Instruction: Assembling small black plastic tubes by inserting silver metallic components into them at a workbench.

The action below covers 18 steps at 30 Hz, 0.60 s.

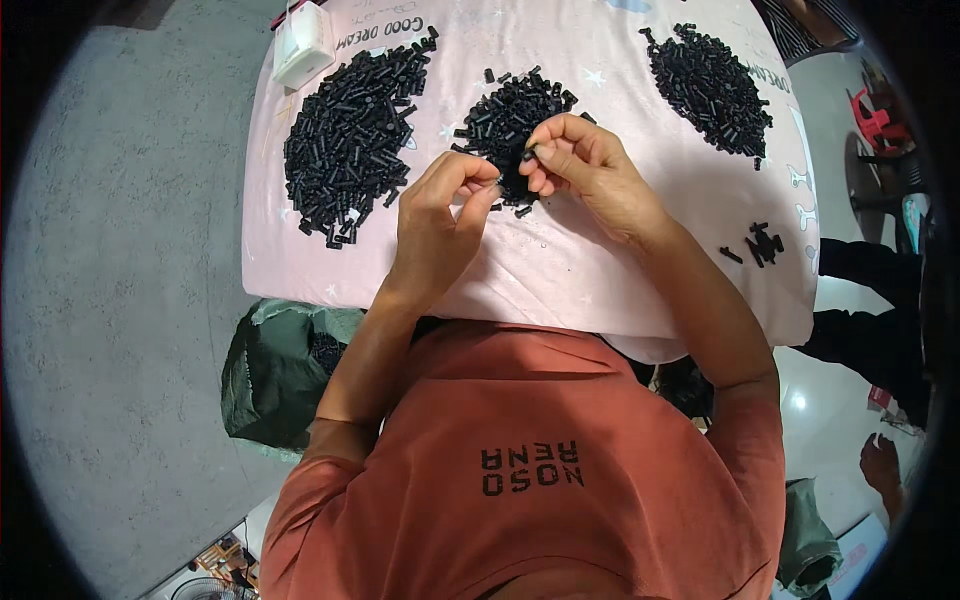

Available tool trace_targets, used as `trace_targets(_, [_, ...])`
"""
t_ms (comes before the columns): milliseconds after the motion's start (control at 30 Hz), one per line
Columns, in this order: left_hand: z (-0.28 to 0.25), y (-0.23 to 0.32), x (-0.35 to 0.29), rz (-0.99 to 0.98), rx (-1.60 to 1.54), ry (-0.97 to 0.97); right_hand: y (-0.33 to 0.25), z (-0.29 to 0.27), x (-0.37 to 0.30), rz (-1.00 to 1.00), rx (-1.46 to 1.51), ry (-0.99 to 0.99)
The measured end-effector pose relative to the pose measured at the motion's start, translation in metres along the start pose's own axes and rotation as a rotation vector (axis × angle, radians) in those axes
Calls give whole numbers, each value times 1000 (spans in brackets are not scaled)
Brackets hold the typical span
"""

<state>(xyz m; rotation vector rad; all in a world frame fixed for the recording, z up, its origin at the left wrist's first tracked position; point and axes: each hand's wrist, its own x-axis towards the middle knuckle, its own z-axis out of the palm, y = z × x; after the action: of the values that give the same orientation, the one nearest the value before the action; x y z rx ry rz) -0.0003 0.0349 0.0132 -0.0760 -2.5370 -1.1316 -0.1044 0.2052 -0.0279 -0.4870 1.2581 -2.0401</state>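
Both my hands are raised over the near edge of the middle pile of small black cylindrical parts [508, 112]. Thumb and fingertips of my right hand [598, 172] pinch one small black part [530, 154]. My left hand [440, 215] is closed in a pinch too, its fingertips a short gap away from the right ones; whatever sits between them is too small to make out. To the left lies a larger heap of similar black parts [350, 140], and another heap of black parts [712, 90] is at the far right.
A pink patterned cloth [620, 290] covers the table. Several loose black pieces [764, 245] lie near its right edge. A white box-shaped container [303, 48] stands at the far left corner. On the floor at left is a dark green sack [270, 375]. Another person's hand [880, 465] shows at right.
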Motion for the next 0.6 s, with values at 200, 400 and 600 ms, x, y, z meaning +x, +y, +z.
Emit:
trace_targets(200, [4,4,1,-26,-44,11,-4,3,-1,69,-62,-33])
trace_targets(400, [6,6,3,-6,-44,26,-5,5,-3,88,-90,-51])
trace_targets(600, [6,6,3,-14,-37,14,-5,5,-4,117,-39,-71])
